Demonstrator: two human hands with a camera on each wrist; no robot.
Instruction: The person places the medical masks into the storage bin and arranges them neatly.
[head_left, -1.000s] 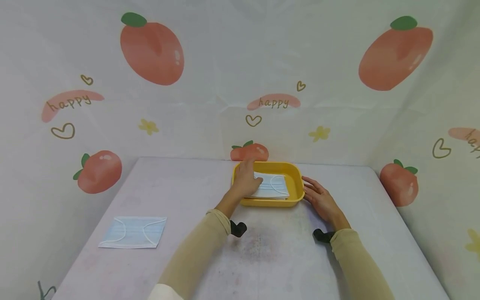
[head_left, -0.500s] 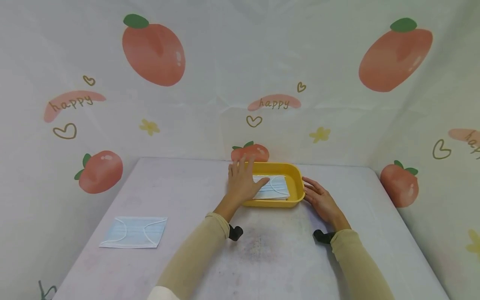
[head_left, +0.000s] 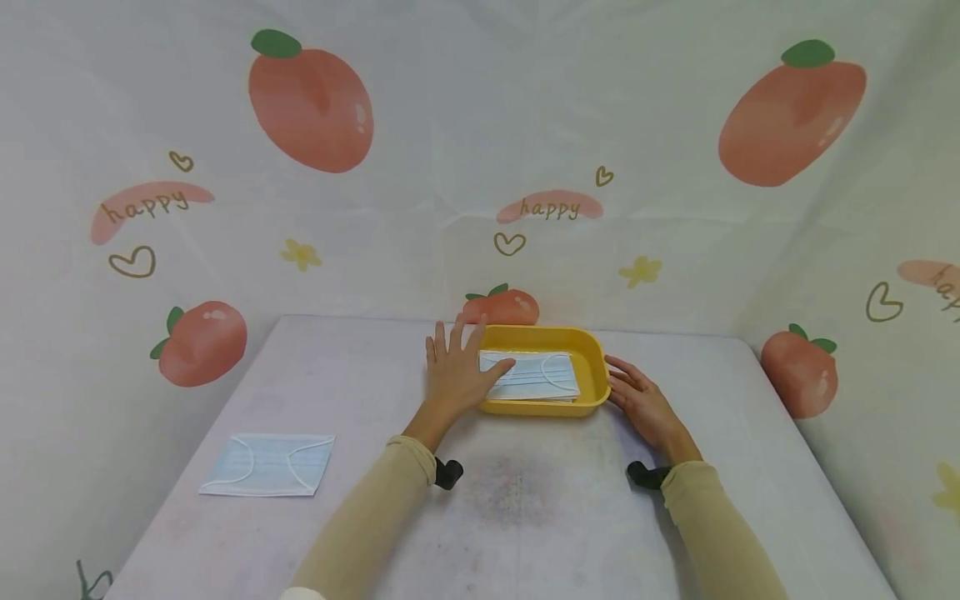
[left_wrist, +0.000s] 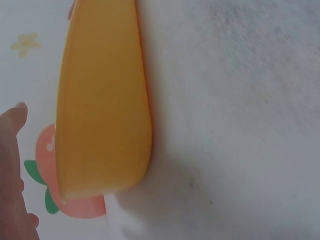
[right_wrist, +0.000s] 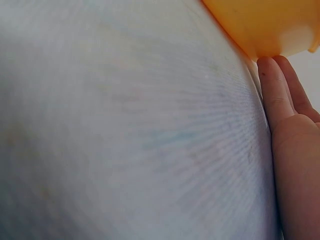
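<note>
A yellow tray [head_left: 536, 409] stands at the back of the table with a small stack of light blue face masks [head_left: 534, 377] lying in it. My left hand [head_left: 455, 375] is over the tray's left end, fingers spread and nothing held; its thumb overlaps the masks in the head view. In the left wrist view that hand [left_wrist: 12, 180] shows at the left edge, apart from the tray's outer wall [left_wrist: 102, 100]. My right hand [head_left: 647, 410] rests by the tray's right end. Its fingertips touch the tray wall [right_wrist: 270, 25] in the right wrist view, fingers fairly straight.
Another light blue face mask [head_left: 268, 465] lies flat on the left part of the table [head_left: 525, 533], its ear loops on top. A white cloth backdrop [head_left: 420, 275] printed with fruit rises close behind the tray and along both sides.
My left hand has drawn back leftward from over the masks, its fingers spreading, and more of the stack now shows. The right hand has stayed at the tray's right end.
</note>
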